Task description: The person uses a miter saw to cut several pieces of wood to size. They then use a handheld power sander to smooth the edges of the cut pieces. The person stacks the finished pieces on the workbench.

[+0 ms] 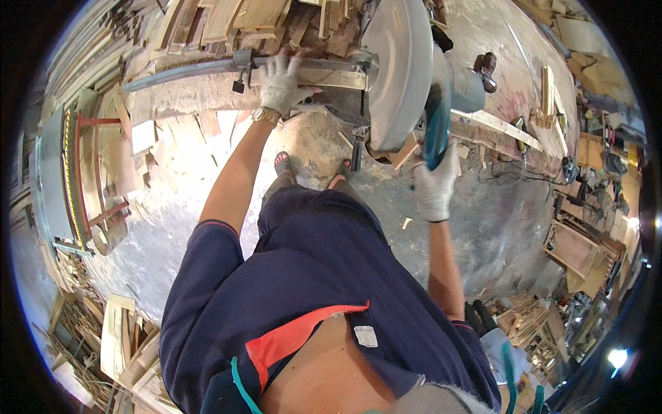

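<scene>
- Saw: a chop saw with a pale, round blade guard [400, 76] stands at the front edge of the bench, right of centre.
- Right hand [436, 190]: gloved; fingers curled around the lower end of the saw's teal handle [438, 124].
- Left hand [279, 86]: gloved; open, fingers spread, laid over the wooden strip [334, 77]. Whether it presses down cannot be told.
- Workpiece location: the wooden strip lies along the bench, left of the blade guard, beside a metal rail [176, 74] fitted with a black clamp [241, 67].
- Bench surface: the workbench [179, 103] is brown, worn and dusty. Sawn boards [241, 19] are piled behind the rail.
- Bench, right side: a light batten [493, 127] lies along the front edge.
- Floor: grey concrete floor [500, 214], scuffed and pale with dust; wood scraps are scattered near the bench, and dark cables [514, 174] tangle at right.
- Room, left: long planks [86, 58] at the top; a grey panel [54, 179] beside a red frame; offcuts [121, 334] heaped below.
- Room, right: a fan [598, 210] among stacked timber; a bright lamp [618, 357] lower down.
</scene>
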Available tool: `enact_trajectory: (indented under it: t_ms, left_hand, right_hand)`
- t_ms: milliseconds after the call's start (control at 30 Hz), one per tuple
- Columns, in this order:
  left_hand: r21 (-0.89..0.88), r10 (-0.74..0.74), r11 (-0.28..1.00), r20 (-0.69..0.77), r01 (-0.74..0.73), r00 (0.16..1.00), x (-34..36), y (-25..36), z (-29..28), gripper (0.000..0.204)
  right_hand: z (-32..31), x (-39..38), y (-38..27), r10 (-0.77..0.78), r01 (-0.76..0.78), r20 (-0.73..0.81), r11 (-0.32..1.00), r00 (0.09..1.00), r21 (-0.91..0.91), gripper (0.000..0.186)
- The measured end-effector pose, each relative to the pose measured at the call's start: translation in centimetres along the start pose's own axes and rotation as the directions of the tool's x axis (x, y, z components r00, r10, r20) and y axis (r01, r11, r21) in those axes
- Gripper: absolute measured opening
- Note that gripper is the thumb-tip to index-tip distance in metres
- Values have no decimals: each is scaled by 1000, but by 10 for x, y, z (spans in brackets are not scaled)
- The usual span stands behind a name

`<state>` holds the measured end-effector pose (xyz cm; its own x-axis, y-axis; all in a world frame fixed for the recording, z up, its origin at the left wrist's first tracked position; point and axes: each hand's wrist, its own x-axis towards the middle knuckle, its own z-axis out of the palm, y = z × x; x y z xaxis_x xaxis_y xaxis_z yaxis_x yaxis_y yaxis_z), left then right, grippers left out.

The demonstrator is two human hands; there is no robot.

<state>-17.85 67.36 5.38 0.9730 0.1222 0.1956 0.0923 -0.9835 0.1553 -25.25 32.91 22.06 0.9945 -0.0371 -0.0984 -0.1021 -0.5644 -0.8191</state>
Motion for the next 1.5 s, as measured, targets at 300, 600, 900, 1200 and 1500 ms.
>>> enact_trajectory:
  t_ms: [300,600,900,1200,1500]
  left_hand:
    - [48,156,988,-172,-150,973,-70,-34,11,61]
    - [-729,1,683,61,44,998,-159,-2,-25,50]
    - [-707,2,703,112,78,994,-167,77,-48,39]
    - [-636,-37,771,-68,-14,997,-164,151,-29,59]
    - [-580,27,799,-234,-161,972,-158,181,-26,59]
  right_hand:
    - [-105,115,-131,-68,51,235,996,970,74,67]
    - [-55,121,-38,15,-85,95,611,995,787,43]
    - [1,51,35,188,-506,525,649,830,568,51]
    - [-40,21,79,-45,-11,174,951,984,308,46]
    - [-100,-26,52,-58,-97,325,892,944,441,26]
